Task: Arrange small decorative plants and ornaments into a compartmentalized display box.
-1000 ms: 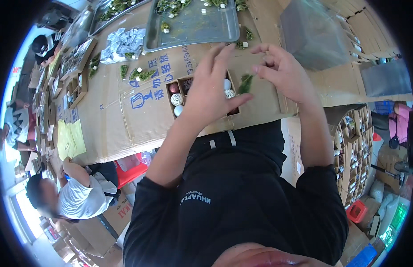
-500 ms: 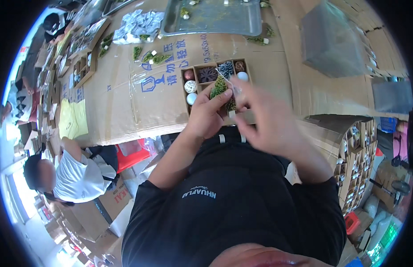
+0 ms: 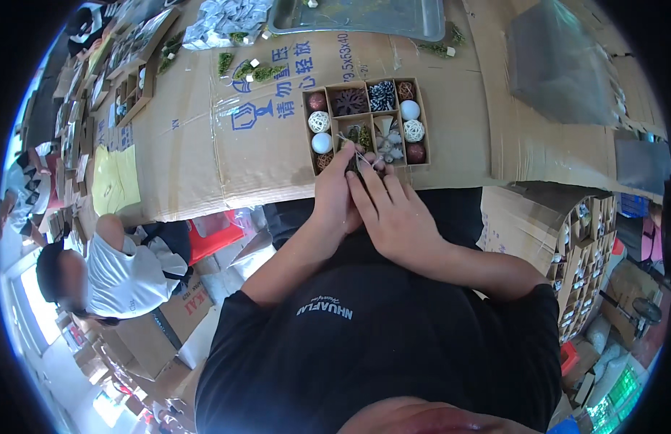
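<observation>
A shallow cardboard box with dividers [image 3: 424, 116] lies near the table's front edge. Its cells hold red, white and brown balls, a dark snowflake [image 3: 350, 102], a blue-white pine cone [image 3: 382, 95], pale grey ornaments [image 3: 388, 141] and small green trees [image 3: 360, 136]. At the box's near edge, my left hand [image 3: 333, 192] is closed round a small green tree ornament [image 3: 353, 168], mostly hidden by fingers. My right hand [image 3: 402, 220] presses its fingers over the same ornament, close to a thin pale string [image 3: 362, 155].
Loose green trees with white bases [image 3: 263, 73] lie beyond the box, near a metal tray [image 3: 357, 29] and crumpled silvery wrapping [image 3: 227, 25]. A clear plastic bin [image 3: 560, 69] stands at right. Stacked divided boxes [image 3: 585, 253] are lower right; a co-worker in white [image 3: 122, 278] sits at left.
My hands have come down towards me, off the box's middle to its near edge. My right hand has closed in beside the left. More of the box shows.
</observation>
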A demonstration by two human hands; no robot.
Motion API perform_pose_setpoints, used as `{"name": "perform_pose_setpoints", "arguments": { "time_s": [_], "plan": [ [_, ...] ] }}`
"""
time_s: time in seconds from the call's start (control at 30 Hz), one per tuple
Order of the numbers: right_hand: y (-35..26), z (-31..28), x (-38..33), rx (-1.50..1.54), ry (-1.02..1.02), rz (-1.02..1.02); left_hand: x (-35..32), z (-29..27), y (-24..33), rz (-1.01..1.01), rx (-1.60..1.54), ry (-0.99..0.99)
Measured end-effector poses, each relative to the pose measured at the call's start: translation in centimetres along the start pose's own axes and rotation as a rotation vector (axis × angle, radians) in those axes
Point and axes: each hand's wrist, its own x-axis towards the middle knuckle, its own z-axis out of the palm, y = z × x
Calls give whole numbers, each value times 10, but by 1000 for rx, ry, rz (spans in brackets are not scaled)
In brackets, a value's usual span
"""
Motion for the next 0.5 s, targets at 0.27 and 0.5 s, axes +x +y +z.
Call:
{"name": "perform_pose_setpoints", "arguments": {
  "time_s": [0.27, 0.5],
  "plan": [
    [1, 0, 9, -11, -2, -61, 4, 1, 20, 21, -33, -97],
    [19, 14, 3, 189, 95, -41, 3, -8, 27, -137, 98, -357]
  ]
}}
